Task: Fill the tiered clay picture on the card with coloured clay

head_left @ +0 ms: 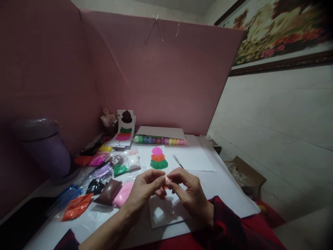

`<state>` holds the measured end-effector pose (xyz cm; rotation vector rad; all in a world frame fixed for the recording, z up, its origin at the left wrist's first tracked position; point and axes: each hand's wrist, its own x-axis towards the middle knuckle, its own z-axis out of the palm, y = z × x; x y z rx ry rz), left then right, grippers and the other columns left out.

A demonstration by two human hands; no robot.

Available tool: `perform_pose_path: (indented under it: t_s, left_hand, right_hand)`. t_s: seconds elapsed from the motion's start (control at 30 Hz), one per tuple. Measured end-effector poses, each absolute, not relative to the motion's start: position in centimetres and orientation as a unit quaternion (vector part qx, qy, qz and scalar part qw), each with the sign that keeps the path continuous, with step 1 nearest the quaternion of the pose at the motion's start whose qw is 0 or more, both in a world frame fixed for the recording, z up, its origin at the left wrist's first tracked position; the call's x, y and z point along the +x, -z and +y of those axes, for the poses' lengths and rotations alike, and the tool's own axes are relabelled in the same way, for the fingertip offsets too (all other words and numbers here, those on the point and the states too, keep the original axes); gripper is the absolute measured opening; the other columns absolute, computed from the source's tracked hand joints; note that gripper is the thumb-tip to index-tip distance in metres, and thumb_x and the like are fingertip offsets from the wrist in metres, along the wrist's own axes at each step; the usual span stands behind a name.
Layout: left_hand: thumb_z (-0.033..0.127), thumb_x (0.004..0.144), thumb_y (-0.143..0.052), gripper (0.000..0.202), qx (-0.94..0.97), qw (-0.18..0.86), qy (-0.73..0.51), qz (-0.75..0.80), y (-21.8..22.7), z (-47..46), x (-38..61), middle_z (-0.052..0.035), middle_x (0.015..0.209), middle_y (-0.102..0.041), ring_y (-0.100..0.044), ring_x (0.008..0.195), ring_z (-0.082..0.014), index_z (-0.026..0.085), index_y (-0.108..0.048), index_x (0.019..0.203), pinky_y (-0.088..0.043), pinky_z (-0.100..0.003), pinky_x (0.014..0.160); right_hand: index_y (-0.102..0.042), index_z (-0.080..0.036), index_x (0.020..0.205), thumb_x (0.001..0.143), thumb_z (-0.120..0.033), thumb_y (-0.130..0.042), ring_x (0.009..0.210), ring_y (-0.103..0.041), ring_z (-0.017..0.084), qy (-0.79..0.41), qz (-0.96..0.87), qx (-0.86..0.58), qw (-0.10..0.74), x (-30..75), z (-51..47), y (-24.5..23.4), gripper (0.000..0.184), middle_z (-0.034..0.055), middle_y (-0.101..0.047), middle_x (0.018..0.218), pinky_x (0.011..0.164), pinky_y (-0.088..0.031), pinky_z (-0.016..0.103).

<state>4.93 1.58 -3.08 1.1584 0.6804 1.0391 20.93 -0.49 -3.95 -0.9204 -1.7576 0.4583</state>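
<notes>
Close together over the table's front middle, my left hand [148,187] and my right hand [189,189] pinch a small pale pink piece of modelling clay [167,180] between their fingertips. The fingers hide most of it. Under them lies a glossy pale board [169,222], with a bit of orange showing behind the fingers. Just beyond, a sheet carries a layered clay shape [159,158] in pink, orange and green. A thin metal tool [178,161] rests to its right.
Bagged clay spreads across the left, including an orange packet [77,207], a brown packet [108,192] and a pink packet [123,194]. A purple bin [47,149] stands far left. Behind are a propped sample picture [126,130] and a row of coloured clay [161,140].
</notes>
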Motion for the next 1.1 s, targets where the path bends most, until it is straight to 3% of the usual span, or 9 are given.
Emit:
perform_pose_path:
  t_s: [0.13,0.3,0.83,1.0,1.1]
  left_hand:
    - [0.027,0.073,-0.070,0.019,0.522,0.654,-0.461,0.296,2.82,1.36,5.00,-0.0032,0.061,-0.063,-0.054,0.050,-0.0105,0.010,-0.065,0.078,-0.046,-0.024,0.050]
    - [0.030,0.076,-0.068,0.022,0.501,0.658,-0.475,0.300,2.81,1.33,4.93,-0.0012,0.059,-0.062,-0.056,0.052,-0.0114,0.011,-0.065,0.088,-0.047,-0.024,0.052]
    - [0.030,0.072,-0.071,0.021,0.527,0.648,-0.457,0.307,2.75,1.27,4.94,-0.0039,0.063,-0.064,-0.055,0.051,-0.0114,0.010,-0.064,0.076,-0.047,-0.024,0.050]
    - [0.031,0.073,-0.070,0.025,0.507,0.651,-0.471,0.311,2.76,1.25,4.96,-0.0016,0.061,-0.063,-0.056,0.052,-0.0115,0.011,-0.064,0.087,-0.048,-0.024,0.051]
    - [0.033,0.072,-0.070,0.025,0.519,0.653,-0.454,0.313,2.89,1.33,4.98,-0.0016,0.058,-0.061,-0.057,0.050,-0.0127,0.010,-0.064,0.082,-0.048,-0.025,0.049]
  right_hand:
    - [-0.060,-0.017,0.085,0.081,-0.015,-0.061,0.066,-0.056,0.014,-0.182,-0.735,-0.384,0.528,20.82,-0.47,3.71,0.005,0.0028,-0.060,0.077,0.061,-0.048,0.028]
    - [-0.060,-0.017,0.080,0.084,-0.019,-0.057,0.065,-0.056,0.014,-0.185,-0.731,-0.394,0.525,20.80,-0.59,3.67,0.005,0.0029,-0.059,0.075,0.060,-0.048,0.028]
    - [-0.060,-0.018,0.086,0.083,-0.017,-0.057,0.070,-0.056,0.016,-0.173,-0.741,-0.380,0.526,20.72,-0.71,3.42,0.004,0.0034,-0.059,0.078,0.061,-0.048,0.028]
    - [-0.060,-0.018,0.081,0.086,-0.018,-0.055,0.069,-0.056,0.015,-0.180,-0.737,-0.387,0.524,20.72,-0.61,3.61,0.006,0.0043,-0.059,0.079,0.061,-0.049,0.029]
    - [-0.060,-0.018,0.083,0.084,-0.016,-0.056,0.070,-0.056,0.016,-0.163,-0.743,-0.372,0.531,20.65,-0.61,3.59,0.005,0.0046,-0.058,0.080,0.062,-0.049,0.029]
